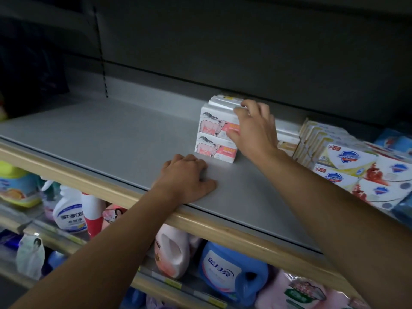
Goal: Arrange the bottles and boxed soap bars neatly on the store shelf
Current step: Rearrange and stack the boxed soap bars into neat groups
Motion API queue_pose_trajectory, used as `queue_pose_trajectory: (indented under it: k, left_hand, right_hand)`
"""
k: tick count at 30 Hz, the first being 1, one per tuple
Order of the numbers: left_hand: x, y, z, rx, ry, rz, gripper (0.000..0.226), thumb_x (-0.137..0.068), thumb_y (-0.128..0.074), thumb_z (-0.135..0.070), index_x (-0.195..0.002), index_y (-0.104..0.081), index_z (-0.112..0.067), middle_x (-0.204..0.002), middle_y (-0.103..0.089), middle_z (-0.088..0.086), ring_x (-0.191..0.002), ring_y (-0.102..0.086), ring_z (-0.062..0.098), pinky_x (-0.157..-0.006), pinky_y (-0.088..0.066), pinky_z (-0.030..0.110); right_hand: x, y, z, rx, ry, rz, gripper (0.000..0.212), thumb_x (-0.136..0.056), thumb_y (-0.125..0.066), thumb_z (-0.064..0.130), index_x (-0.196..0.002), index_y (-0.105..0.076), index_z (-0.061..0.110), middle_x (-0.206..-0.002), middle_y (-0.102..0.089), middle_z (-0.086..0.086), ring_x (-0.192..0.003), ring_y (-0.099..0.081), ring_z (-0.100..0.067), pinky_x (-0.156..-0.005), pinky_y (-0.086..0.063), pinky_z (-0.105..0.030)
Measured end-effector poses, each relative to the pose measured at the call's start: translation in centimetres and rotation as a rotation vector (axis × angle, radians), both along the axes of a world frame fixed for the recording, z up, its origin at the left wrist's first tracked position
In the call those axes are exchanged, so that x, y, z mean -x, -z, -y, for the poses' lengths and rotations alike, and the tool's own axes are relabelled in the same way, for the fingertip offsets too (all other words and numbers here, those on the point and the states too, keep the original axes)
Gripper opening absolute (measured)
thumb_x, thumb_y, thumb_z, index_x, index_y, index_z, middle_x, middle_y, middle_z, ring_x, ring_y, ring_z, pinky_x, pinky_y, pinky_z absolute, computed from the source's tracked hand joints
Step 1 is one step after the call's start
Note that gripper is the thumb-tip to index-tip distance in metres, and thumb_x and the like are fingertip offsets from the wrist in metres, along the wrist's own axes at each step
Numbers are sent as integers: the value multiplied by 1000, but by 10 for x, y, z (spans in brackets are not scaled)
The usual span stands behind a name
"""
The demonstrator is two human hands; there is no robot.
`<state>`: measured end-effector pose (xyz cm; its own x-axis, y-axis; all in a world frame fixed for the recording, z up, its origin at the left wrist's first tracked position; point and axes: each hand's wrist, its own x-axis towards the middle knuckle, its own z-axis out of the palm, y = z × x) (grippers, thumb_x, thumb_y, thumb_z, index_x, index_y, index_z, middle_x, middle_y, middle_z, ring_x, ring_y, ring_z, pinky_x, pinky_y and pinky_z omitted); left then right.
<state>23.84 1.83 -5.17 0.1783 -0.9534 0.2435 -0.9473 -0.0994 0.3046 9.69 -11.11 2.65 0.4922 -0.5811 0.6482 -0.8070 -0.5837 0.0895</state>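
Spanning the view, the grey shelf (100,139) carries two stacked sheep-print soap boxes (215,136) near its middle, more boxed soap (347,157) to their right. The right hand (254,128) grips the stack's right end, fingers curled over the top, seemingly. The left hand (185,177) rests loosely curled on the shelf, holding nothing.

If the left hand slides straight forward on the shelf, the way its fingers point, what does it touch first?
Probably the lower sheep soap box: the left hand rests on the shelf just before it, though depth is unclear.
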Motion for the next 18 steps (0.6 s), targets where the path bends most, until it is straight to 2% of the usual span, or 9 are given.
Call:
queue_pose_trajectory:
  k: [5,10,14,16,18]
  left_hand:
    - [-1,-1,1,-10,-5,-11,64,-70,-44,-69,-118,-61,-30,-125,-58,-1,-119,-45,28,-98,-35,39]
    - [-1,1,1,25,-8,-5,55,-76,-51,-66,-118,-60,-31,-126,-58,-2,-119,-46,28,-100,-35,39]
    - [1,-2,1,22,-19,-19,56,-79,-55,-65,-123,-59,-30,-127,-58,0,-120,-46,28,-101,-36,39]
    - [-1,-2,-1,30,-21,-70,61,-80,-57,-64,-129,-55,-28,-129,-59,1,-122,-47,28,-103,-39,39]
    - [-4,-6,-2,79,-28,-223,66,-80,-61,-61,-135,-49,-26,-129,-60,1,-120,-52,25,-101,-43,38]
  right_hand:
    - [-5,10,-7,47,10,30,53,-86,-67,37,-131,-51,15,-138,-47,-2,-127,-36,-27,-105,-29,-38]
    - [-5,19,-13,91,14,28,58,-80,-75,34,-129,-50,15,-130,-52,-4,-123,-41,-29,-108,-29,-39]
    - [-9,15,-19,-14,-53,138,53,-79,-77,15,-124,-49,16,-123,-48,-7,-111,-50,-31,-90,-46,-42]
    - [-7,16,-26,-80,-132,223,52,-79,-75,8,-124,-51,17,-125,-47,-6,-111,-52,-30,-86,-49,-43]
    - [0,19,-34,-111,-208,320,51,-78,-75,5,-123,-55,16,-126,-48,-5,-111,-53,-27,-90,-45,-35]
